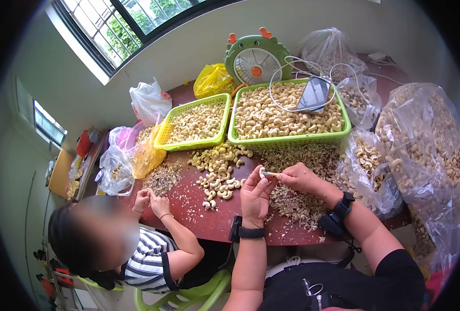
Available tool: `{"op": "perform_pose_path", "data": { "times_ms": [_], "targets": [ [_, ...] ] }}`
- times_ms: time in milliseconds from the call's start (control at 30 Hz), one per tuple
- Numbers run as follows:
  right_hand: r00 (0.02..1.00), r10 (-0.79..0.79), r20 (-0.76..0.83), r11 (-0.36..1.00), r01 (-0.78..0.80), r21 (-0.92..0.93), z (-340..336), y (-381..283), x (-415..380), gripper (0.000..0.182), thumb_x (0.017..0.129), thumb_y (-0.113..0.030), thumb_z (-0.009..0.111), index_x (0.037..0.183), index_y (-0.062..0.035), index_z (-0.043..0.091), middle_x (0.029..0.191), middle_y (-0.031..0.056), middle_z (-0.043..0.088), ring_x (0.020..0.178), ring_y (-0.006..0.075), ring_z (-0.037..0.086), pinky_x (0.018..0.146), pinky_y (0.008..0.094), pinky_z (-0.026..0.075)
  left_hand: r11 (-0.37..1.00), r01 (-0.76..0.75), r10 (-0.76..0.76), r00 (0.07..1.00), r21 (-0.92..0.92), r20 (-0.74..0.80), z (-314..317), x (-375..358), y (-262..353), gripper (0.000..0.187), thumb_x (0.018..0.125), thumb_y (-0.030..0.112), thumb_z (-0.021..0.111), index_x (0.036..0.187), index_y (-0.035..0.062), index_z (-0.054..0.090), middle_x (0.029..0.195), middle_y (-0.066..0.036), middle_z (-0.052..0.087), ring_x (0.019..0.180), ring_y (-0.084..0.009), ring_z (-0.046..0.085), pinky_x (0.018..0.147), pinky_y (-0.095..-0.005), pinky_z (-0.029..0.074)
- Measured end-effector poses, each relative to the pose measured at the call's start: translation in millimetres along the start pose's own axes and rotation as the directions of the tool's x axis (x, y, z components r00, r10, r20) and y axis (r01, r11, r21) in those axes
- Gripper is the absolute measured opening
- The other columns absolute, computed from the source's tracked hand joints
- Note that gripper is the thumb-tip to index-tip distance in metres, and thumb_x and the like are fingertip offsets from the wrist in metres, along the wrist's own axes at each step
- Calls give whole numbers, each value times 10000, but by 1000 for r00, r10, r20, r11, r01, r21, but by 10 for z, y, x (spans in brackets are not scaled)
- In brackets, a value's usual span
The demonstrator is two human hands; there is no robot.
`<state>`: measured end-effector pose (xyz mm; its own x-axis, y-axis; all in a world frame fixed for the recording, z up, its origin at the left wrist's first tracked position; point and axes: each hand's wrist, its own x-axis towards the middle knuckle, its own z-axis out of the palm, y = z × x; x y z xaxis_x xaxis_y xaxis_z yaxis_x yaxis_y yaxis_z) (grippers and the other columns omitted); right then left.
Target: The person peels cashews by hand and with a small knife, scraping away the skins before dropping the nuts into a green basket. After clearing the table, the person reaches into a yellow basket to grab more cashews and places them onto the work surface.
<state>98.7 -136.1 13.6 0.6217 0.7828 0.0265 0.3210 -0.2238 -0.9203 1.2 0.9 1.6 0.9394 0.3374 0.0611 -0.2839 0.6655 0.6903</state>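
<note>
My left hand is closed in a pinch on a pale cashew, above the front part of the red table. Just right of it, my right hand grips a small tool with a light handle, its tip at the cashew. Brown peel scraps lie beneath my right hand. To the left of my hands is a loose pile of cashews. Behind them stands a green basket full of cashews.
Another person sits at the left, hands together over the table. A yellow-green basket, a green fan, a phone with a white cable on the cashews, and plastic bags surround the work area.
</note>
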Motion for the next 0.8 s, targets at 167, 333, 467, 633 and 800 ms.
{"op": "perform_pose_path", "data": {
  "times_ms": [167, 333, 467, 633, 800],
  "targets": [
    [997, -70, 18, 997, 70, -10, 19, -4, -10, 386, 818, -351, 496, 690, -1, 599, 486, 26, 454, 476, 70, 392, 436, 260, 349, 1000, -1, 1, 1000, -11, 10, -12, -16, 24, 357, 788, -63, 478, 1137, 10, 458, 927, -88, 569, 869, -197, 572, 801, -373, 496],
    [999, -34, 13, 999, 35, -12, 8, -29, -24, 384, 811, -354, 503, 692, -5, 608, 475, 30, 447, 463, 73, 386, 428, 261, 346, 999, -7, 7, 1000, 33, -4, 8, -31, 35, 360, 778, -71, 493, 1127, 8, 464, 910, -82, 570, 854, -189, 574, 781, -374, 510],
    [1000, -24, 5, 999, 25, -28, 3, 0, -13, 381, 807, -352, 508, 689, -6, 615, 465, 33, 448, 451, 77, 389, 419, 263, 345, 996, -23, 29, 998, 92, -58, 20, -21, 24, 301, 760, -75, 525, 1050, -8, 486, 903, -83, 565, 838, -193, 578, 763, -362, 520],
    [999, -38, -25, 999, 38, -27, 5, 30, 0, 379, 806, -351, 509, 689, -5, 613, 466, 34, 453, 448, 78, 399, 418, 261, 348, 995, -52, 60, 994, 84, -95, 13, -13, -31, 237, 742, -74, 555, 958, -8, 480, 894, -93, 558, 837, -202, 578, 760, -356, 522],
    [998, -50, -27, 999, 50, -21, 10, 77, 16, 380, 805, -346, 511, 683, 1, 607, 467, 27, 456, 446, 77, 400, 415, 261, 348, 994, -64, 71, 994, 88, -79, -4, -11, -45, 238, 733, -77, 560, 944, -7, 475, 897, -100, 555, 843, -208, 577, 776, -366, 515]
  ]
}}
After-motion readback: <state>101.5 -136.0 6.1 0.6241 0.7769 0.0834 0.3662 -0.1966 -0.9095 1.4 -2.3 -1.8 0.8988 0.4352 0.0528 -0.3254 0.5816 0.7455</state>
